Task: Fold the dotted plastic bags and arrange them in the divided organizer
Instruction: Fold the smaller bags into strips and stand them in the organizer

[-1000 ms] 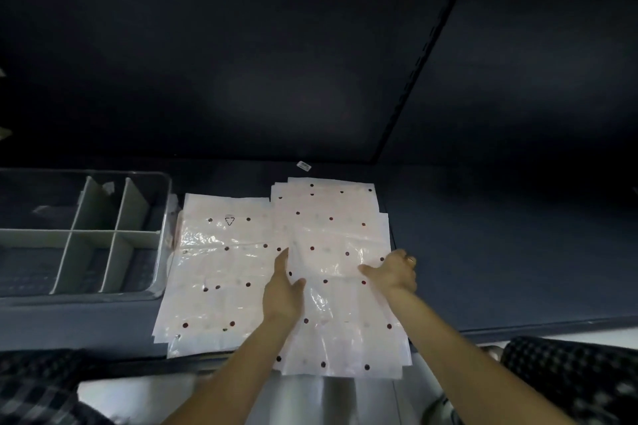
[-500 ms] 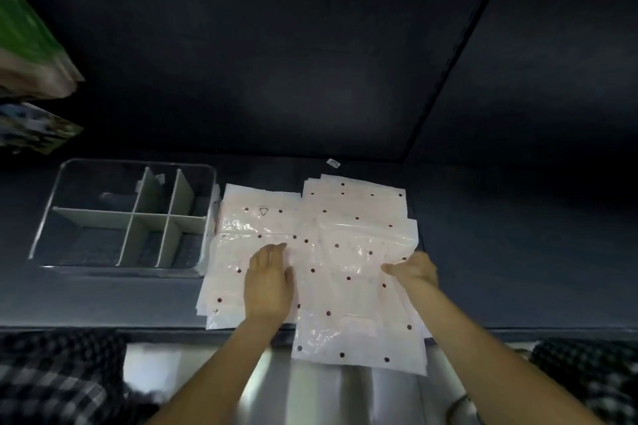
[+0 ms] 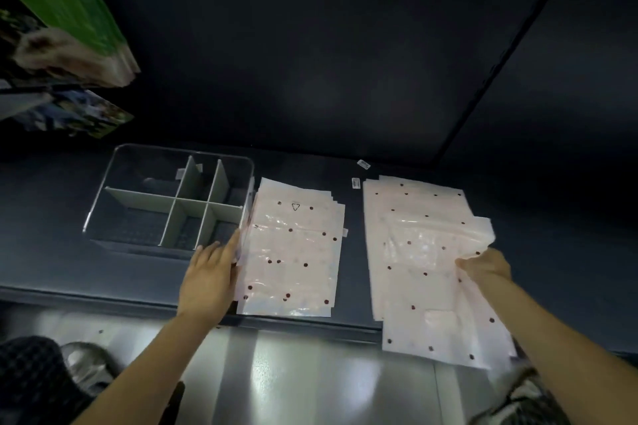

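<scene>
Right hand (image 3: 485, 266) fingertips hidden under the lifted top bag (image 3: 438, 245), grip unclear. Left hand (image 3: 210, 276) fingertips tucked behind left stack (image 3: 290, 248) edge. Green packages (image 3: 58, 10) blurred, cut off at left edge. Small labels (image 3: 363, 164) beyond the fingers unreadable.

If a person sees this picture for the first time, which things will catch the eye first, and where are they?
Two pale stacks of dotted plastic bags lie apart on the dark shelf: the left stack beside the empty divided organizer, the right stack overhanging the front edge. The left hand rests flat at the left stack's edge, while the right hand pinches up the top bag's side.
</scene>
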A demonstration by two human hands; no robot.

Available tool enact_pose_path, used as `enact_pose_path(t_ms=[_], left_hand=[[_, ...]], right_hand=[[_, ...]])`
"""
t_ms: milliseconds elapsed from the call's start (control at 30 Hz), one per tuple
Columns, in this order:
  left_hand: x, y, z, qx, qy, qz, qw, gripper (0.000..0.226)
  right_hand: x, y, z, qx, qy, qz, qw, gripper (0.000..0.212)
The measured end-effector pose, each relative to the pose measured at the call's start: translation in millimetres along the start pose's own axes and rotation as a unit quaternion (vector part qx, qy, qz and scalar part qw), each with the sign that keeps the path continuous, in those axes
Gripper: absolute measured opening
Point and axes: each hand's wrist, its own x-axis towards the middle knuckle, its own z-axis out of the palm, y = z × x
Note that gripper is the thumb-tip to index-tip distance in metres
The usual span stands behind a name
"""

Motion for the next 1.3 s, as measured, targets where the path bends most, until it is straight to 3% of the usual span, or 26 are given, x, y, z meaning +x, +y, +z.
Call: enact_pose_path(t_ms=[67,133,200,233,300,400,433,500,633,833,933,1067,1300], left_hand=[[2.4,-6.2,3.2,0.014,0.003,0.021,1.0,0.064],[4.4,-7.2,4.5,0.015,0.012,0.038,0.999,0.068],[4.8,-7.1,5.7,0.019,0.019,0.058,0.998,0.073],[4.9,-7.0,6.2,0.02,0.027,0.066,0.997,0.074],[5.9,-6.0,4.6,0.025,0.025,0.071,0.997,0.076],[6.3,-8.6,4.0,0.038,-0.017,0.061,0.997,0.072],[6.0,-10.5,4.3,0.042,-0.025,0.065,0.997,0.072],[5.2,-12.6,2.9,0.047,-0.037,0.084,0.995,0.074],[5.8,-14.3,1.1,0.048,-0.056,0.107,0.991,0.078],[8.1,-11.7,5.5,0.044,-0.059,0.111,0.991,0.076],[10.9,-13.1,4.3,0.031,-0.063,0.112,0.991,0.074],[11.3,-18.7,0.3,0.044,-0.052,0.118,0.991,0.07],[21.9,-13.1,-9.1,-0.011,-0.101,0.074,0.992,0.064]], right_hand=[[10.5,4.4,-12.5,-0.021,0.014,0.017,1.0,0.045],[9.8,4.9,-15.3,-0.089,0.09,0.01,0.992,0.074],[-8.4,-5.6,-2.9,-0.101,0.165,-0.102,0.976,0.075],[-24.4,-14.2,10.0,-0.075,0.157,-0.183,0.967,0.07],[-67.1,-33.2,44.3,-0.051,0.057,-0.342,0.937,0.062],[-132.4,-54.7,105.3,-0.159,-0.097,-0.529,0.828,0.059],[-149.1,-58.4,124.2,-0.194,-0.13,-0.561,0.795,0.059],[-168.0,-61.8,151.5,-0.243,-0.158,-0.57,0.769,0.058],[-167.1,-48.3,160.8,-0.309,-0.127,-0.564,0.756,0.058],[-149.6,-18.3,132.3,-0.355,-0.121,-0.522,0.766,0.058],[-146.3,-23.9,119.2,-0.308,-0.169,-0.522,0.777,0.066],[-145.8,-18.5,106.0,-0.256,-0.141,-0.543,0.787,0.077],[-156.7,14.6,110.0,-0.114,-0.116,-0.484,0.86,0.025]])
